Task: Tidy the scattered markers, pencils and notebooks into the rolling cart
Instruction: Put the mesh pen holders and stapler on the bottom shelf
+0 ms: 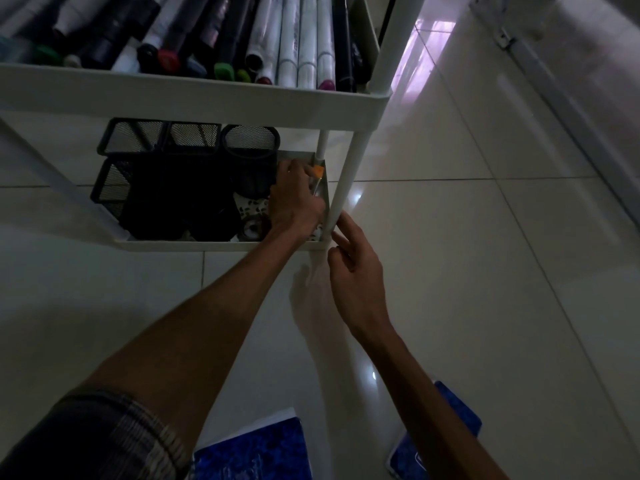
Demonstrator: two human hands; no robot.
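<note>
The white rolling cart (194, 95) fills the upper left. Its upper tray is packed with several markers (291, 46) lying side by side. On the lower shelf (214, 244) stand black mesh organizers (166, 174). My left hand (294, 199) reaches into the shelf's right end and grips an orange-capped white marker (318, 161) standing upright there. My right hand (353, 268) hovers beside the cart's front right post (343, 188), its fingers loosely bent and holding nothing. Two blue notebooks lie on the floor, one (256, 452) under my left arm and one (446, 434) under my right.
Glossy white floor tiles (485, 271) spread to the right of the cart. A white panel or door edge (554, 91) runs diagonally at the upper right. Patterned items (252, 207) lie on the lower shelf beside the organizers.
</note>
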